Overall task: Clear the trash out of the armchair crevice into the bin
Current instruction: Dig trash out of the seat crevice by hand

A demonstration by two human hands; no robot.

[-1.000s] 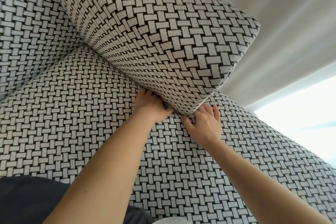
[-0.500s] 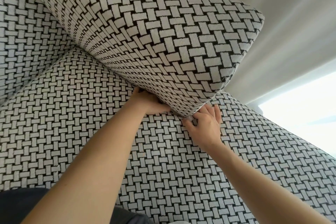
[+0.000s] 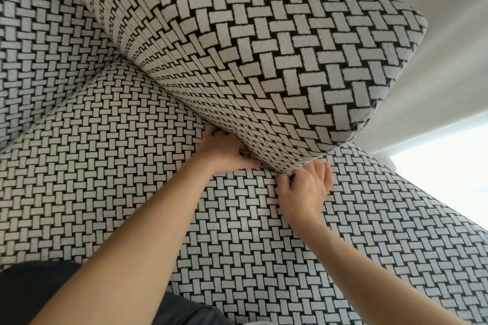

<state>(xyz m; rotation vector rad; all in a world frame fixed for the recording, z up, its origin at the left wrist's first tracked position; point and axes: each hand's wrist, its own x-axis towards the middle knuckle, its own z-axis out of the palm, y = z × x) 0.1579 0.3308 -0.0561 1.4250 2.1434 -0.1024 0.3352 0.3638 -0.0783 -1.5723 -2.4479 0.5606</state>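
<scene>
The armchair is covered in a black-and-white woven pattern. Its thick armrest (image 3: pixel 264 42) meets the seat cushion (image 3: pixel 118 166) along a crevice (image 3: pixel 184 103). My left hand (image 3: pixel 224 152) is pushed into that crevice near the front, its fingers hidden under the armrest. Just to the right, my right hand (image 3: pixel 306 190) rests on the seat cushion at the armrest's front corner, fingers fairly straight, thumb touching the seam. No trash and no bin show.
The chair back (image 3: pixel 34 42) rises at the left. A pale curtain (image 3: pixel 435 66) hangs behind the armrest, with a bright window (image 3: pixel 443 174) at the right. Dark clothing (image 3: pixel 31 295) lies at the bottom left.
My left hand has slid a little deeper into the crevice. My head has moved closer, so the armrest looks larger. The right hand has stayed at the front corner.
</scene>
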